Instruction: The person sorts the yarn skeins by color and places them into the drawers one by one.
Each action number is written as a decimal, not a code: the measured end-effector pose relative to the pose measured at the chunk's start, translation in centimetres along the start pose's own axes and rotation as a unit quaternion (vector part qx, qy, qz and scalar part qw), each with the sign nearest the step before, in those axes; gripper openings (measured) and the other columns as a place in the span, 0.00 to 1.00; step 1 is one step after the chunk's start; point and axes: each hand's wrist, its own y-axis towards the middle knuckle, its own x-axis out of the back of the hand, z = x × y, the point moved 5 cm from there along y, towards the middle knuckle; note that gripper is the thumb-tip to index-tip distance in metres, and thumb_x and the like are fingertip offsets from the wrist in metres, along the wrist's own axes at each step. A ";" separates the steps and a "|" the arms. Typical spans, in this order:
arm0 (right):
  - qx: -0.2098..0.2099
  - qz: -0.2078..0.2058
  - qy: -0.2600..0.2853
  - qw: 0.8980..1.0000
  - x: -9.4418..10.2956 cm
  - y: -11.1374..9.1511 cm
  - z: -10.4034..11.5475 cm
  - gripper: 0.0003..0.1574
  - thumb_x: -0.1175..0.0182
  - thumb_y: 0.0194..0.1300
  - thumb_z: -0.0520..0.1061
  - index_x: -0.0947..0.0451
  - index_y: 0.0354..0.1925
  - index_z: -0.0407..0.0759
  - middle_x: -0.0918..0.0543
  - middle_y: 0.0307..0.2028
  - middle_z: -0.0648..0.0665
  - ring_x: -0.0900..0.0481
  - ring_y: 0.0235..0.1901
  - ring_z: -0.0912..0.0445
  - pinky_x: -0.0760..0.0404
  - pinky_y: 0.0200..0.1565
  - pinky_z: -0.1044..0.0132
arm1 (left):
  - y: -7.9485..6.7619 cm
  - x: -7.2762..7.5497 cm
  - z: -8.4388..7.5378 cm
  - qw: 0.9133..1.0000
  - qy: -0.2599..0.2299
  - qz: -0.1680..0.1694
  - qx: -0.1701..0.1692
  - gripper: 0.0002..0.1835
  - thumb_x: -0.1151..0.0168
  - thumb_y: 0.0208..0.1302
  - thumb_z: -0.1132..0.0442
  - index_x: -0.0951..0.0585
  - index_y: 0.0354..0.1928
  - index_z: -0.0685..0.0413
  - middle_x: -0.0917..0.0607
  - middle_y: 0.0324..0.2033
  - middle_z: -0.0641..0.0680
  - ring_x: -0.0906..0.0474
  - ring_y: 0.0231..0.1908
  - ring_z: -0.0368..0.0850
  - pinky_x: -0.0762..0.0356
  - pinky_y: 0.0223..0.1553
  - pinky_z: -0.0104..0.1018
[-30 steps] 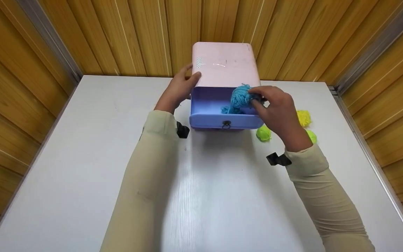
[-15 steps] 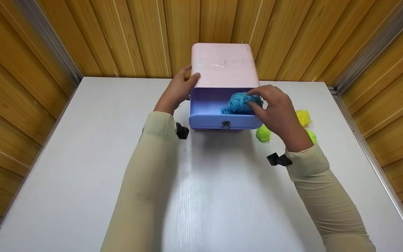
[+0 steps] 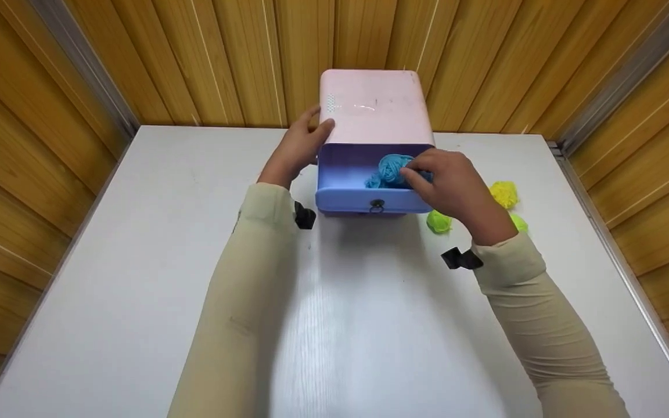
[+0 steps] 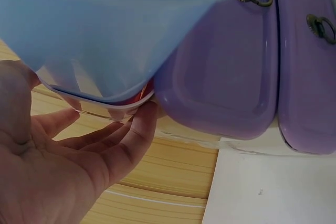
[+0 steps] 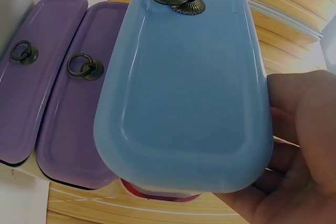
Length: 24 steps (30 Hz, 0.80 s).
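A pink-topped drawer cabinet has its blue top drawer pulled out. Inside, toward the right, lies a blue yarn ball with loose strands at its left. My right hand reaches over the drawer's right edge, its thumb and forefinger close together on the yarn and hiding part of it. In the right wrist view the drawer front hides the fingertips. On the cabinet's left side rests my left hand, thumb at the top edge and fingers extended along the side wall.
Two purple drawers sit pushed in below the blue one. Right of the cabinet lie a yellow yarn ball and two lime-green balls, one nearer the drawer. The white table meets wood-look walls.
The right hand lowers the blue yarn into the drawer, its fingers parting around it, then moves slightly lower with thumb and forefinger closer together. The left hand stays on the cabinet.
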 end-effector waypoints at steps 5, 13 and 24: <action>-0.033 0.052 -0.006 0.998 -0.6 0.5 0.0 0.28 0.51 0.73 0.59 0.17 0.51 0.40 0.16 0.50 0.41 0.22 0.54 0.45 0.27 0.59 0.46 | 0.1 0.0 0.1 1.000 0.004 -0.001 0.000 0.37 0.49 0.68 0.38 0.49 0.75 0.29 0.31 0.68 0.55 0.25 0.59 0.50 0.20 0.52 0.48; -0.053 0.109 -0.013 0.993 -1.7 1.2 -0.1 0.36 0.64 0.77 0.62 0.31 0.67 0.40 0.29 0.67 0.39 0.34 0.68 0.42 0.39 0.69 0.44 | 0.0 0.1 0.3 1.000 0.021 -0.008 0.006 0.37 0.49 0.68 0.37 0.49 0.75 0.29 0.34 0.70 0.54 0.26 0.61 0.51 0.21 0.54 0.49; 0.016 -0.035 0.017 0.999 0.5 -1.1 0.7 0.24 0.50 0.74 0.53 0.21 0.55 0.40 0.19 0.55 0.40 0.24 0.58 0.45 0.28 0.61 0.46 | -0.1 0.0 0.3 1.000 0.016 -0.002 0.009 0.36 0.49 0.68 0.37 0.48 0.75 0.27 0.35 0.71 0.52 0.28 0.63 0.51 0.22 0.54 0.49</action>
